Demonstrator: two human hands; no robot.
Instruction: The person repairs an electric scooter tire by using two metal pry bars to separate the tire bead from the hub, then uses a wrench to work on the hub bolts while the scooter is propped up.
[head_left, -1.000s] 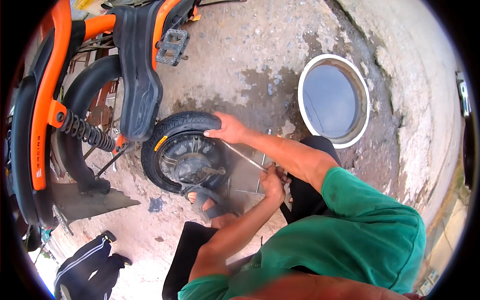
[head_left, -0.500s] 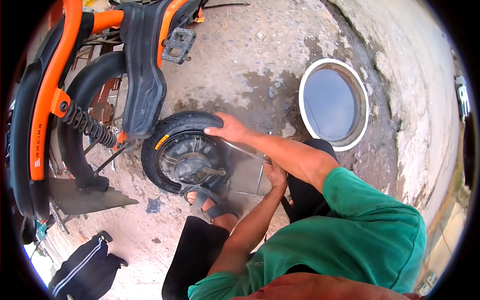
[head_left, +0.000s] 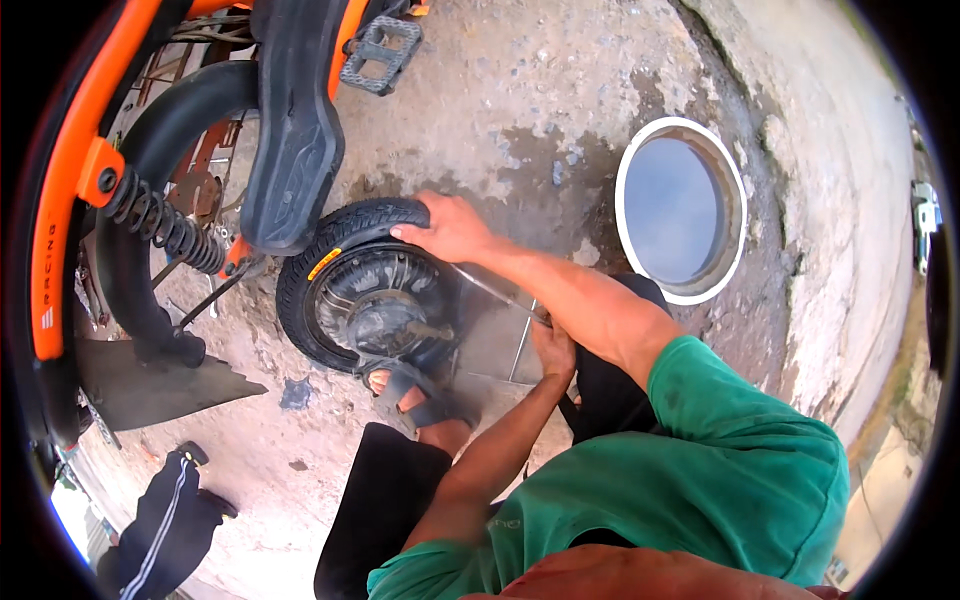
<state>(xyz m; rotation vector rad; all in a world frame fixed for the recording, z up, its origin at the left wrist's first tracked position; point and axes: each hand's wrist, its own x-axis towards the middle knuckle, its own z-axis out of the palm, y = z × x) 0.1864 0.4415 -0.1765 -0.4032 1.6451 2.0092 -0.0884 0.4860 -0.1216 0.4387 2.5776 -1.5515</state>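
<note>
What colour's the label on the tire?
The label is yellow-orange; it shows in the head view.

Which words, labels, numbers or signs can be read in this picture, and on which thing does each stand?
Dark lettering on the orange frame tube: readable, but I do not copy out its wording.
Yellow label on the tyre: print too small to read.
Pale letters on the green shirt: too faint to read whole.

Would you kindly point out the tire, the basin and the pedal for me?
Tire (head_left: 293, 292), head view: on the left side of its tread.
Basin (head_left: 621, 205), head view: on the left side of its white rim.
Pedal (head_left: 381, 54), head view: on the middle of its grey frame.
</note>
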